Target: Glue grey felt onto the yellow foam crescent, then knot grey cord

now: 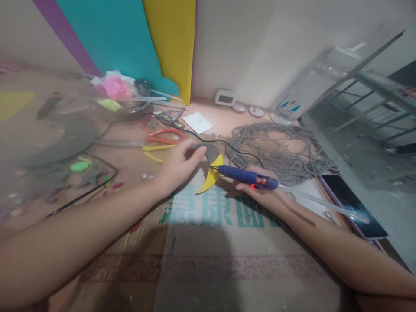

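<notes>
Because the crescent [217, 160] looks thin and light, it probably bends easily and is best held by its edge. It is mid-scene, left of the glue gun [245, 175]; the left hand [180, 164] has its fingers pinching the far end, while the right hand [264, 184] curls around the glue gun.

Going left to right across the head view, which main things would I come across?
Large grey crescent, orange-handled scissors, small yellow-and-grey crescent, blue glue gun, dark-screened phone.
</notes>
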Motion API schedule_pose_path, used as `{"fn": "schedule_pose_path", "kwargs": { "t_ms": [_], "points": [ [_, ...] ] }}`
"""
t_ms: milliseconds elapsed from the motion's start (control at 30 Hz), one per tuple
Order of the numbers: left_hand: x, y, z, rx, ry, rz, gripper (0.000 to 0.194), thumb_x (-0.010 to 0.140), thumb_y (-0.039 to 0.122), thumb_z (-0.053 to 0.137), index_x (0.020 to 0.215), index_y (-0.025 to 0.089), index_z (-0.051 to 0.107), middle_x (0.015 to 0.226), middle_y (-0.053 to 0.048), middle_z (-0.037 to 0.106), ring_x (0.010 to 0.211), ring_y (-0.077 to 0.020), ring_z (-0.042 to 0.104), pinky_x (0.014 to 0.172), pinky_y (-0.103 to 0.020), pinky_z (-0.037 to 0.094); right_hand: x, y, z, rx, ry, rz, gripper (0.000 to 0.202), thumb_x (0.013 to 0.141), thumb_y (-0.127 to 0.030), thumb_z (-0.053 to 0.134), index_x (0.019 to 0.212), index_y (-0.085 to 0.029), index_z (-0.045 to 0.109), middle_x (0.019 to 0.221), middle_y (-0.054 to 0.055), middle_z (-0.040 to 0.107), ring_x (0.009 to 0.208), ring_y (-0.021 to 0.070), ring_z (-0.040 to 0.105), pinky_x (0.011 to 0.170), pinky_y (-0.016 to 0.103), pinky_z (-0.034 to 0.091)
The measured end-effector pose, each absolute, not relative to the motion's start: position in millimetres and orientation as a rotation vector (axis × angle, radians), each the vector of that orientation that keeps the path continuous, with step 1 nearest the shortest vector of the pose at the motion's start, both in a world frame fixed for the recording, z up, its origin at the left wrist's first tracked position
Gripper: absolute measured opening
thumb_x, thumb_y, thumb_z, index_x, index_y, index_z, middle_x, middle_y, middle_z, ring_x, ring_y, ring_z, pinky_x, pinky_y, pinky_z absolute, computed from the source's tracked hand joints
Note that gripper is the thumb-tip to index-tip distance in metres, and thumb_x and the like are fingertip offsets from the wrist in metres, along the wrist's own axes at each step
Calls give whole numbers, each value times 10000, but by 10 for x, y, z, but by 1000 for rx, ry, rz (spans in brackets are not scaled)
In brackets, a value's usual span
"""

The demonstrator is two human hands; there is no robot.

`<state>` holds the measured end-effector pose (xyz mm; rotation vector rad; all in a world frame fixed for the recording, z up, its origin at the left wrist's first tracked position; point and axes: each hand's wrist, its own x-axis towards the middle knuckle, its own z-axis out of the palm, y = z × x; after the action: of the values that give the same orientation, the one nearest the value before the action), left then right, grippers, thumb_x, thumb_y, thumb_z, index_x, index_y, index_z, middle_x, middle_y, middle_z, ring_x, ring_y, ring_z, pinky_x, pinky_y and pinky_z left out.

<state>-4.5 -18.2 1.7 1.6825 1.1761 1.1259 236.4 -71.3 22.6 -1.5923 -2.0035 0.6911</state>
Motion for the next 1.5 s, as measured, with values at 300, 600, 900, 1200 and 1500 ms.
{"fn": "schedule_pose_path", "kwargs": {
  "t_ms": [300,600,900,1200,1500],
  "points": [
    [-48,-179,18,1667,1171,1112,261,898,402,548,738,203,495,623,24,515,642,-156,515,603,-267,375,2354,-725,254,-1598,-2014,693,414,771,-579,697,693,-180,619,645,30,610,602,167,555,552,300,417],
    [-43,-176,10,1676,1167,1124,262,899,406,545,738,205,494,615,24,513,631,-156,510,593,-267,374,2347,-719,257,-1617,-2007,718,387,763,-560,697,683,-195,601,652,34,598,616,181,552,572,310,423],
    [-43,-162,24,1612,1171,1112,259,884,397,552,720,205,496,578,34,503,592,-148,490,574,-267,366,2315,-738,282,-1648,-1911,732,372,755,-520,720,689,-183,577,654,31,609,606,168,558,541,289,420],
    [-45,-152,17,1548,1146,1080,254,886,414,554,751,204,511,563,31,525,539,-141,503,534,-263,382,2328,-735,298,-1650,-1931,682,388,752,-541,719,673,-189,578,632,23,596,579,161,542,530,286,406],
    [-24,-146,2,1463,1088,1089,227,884,389,565,767,208,496,535,39,509,504,-130,500,504,-250,396,2352,-731,288,-1679,-1901,684,392,765,-574,696,701,-198,607,685,35,617,643,189,566,572,307,416]
  ]
}}
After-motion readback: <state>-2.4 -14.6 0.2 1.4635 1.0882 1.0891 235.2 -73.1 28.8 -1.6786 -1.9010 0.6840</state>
